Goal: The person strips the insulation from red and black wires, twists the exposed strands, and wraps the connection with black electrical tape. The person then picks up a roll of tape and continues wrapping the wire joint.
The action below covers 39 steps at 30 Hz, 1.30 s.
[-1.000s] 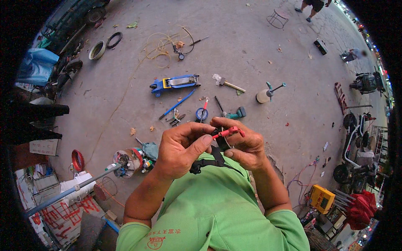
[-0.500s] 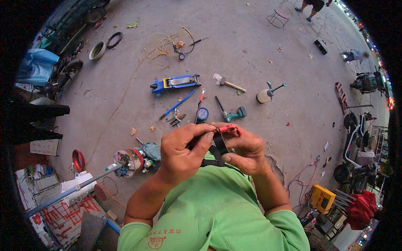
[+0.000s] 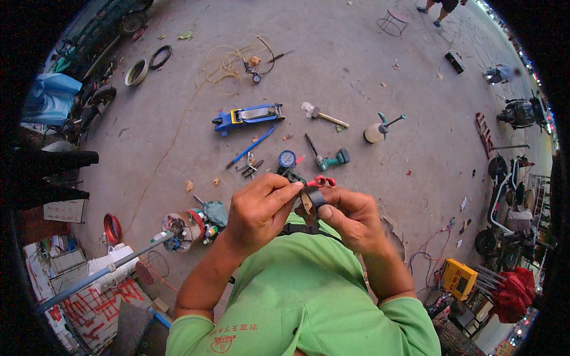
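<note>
My left hand (image 3: 258, 210) & right hand (image 3: 350, 216) both pinch the black tape roll (image 3: 313, 197) w/ red clip (image 3: 321, 181); light, stiff, prob best held by rim.

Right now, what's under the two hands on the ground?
Below the left hand and right hand, which hold a black roll of tape, lies concrete floor. Beside them sit a round blue gauge and pliers; anything directly beneath is covered.

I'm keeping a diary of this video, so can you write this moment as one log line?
left hand: pinching small red-handled tool | right hand: gripping black strap | below: blue floor jack, grey concrete ground
</note>
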Each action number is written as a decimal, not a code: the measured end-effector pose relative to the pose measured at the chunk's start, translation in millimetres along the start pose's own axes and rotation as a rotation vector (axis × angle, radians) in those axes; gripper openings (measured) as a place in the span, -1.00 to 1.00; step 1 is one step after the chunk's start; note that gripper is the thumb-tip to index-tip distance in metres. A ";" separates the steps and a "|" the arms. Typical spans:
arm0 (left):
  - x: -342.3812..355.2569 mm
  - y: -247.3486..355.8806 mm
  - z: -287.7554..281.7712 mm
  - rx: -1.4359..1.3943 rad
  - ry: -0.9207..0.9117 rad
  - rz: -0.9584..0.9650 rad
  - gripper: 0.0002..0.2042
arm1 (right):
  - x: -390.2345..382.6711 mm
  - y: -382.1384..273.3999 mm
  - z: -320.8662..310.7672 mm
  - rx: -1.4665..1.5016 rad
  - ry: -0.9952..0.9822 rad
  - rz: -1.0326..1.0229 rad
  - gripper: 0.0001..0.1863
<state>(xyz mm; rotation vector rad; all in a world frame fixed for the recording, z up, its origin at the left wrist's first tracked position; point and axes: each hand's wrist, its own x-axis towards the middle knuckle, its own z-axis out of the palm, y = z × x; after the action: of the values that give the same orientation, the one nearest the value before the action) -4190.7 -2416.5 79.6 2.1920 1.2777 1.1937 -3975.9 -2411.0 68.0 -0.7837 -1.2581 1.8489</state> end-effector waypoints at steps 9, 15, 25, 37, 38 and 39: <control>-14.9 -5.0 4.5 -0.502 -0.073 -0.516 -0.83 | -0.9 -45.1 -21.5 -0.208 0.030 0.201 -0.76; -19.5 -19.6 17.4 -1.156 -0.064 -1.186 -0.84 | 21.6 -1.8 -18.0 -0.477 0.015 -0.132 -0.70; -6.1 -1.5 9.2 -0.354 0.018 -0.608 -0.83 | 25.3 1.2 -9.9 -0.099 0.111 0.113 -0.83; 9.4 -0.5 -2.1 0.044 0.114 0.016 -0.73 | 34.7 -10.7 -0.7 -0.002 0.130 -0.050 -0.69; 10.8 1.6 -2.8 -0.022 0.131 -0.040 -0.76 | 35.5 -8.2 -3.4 -0.113 0.080 -0.064 -0.69; 12.6 4.3 -3.8 -0.063 0.126 -0.099 -0.78 | 35.7 -6.0 -7.3 -0.224 0.031 -0.078 -0.69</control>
<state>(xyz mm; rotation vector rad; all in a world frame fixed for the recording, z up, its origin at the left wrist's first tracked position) -4188.2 -2408.8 90.9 2.0123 1.3618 1.3320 -3987.4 -2375.9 68.6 -0.8656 -1.4723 1.6462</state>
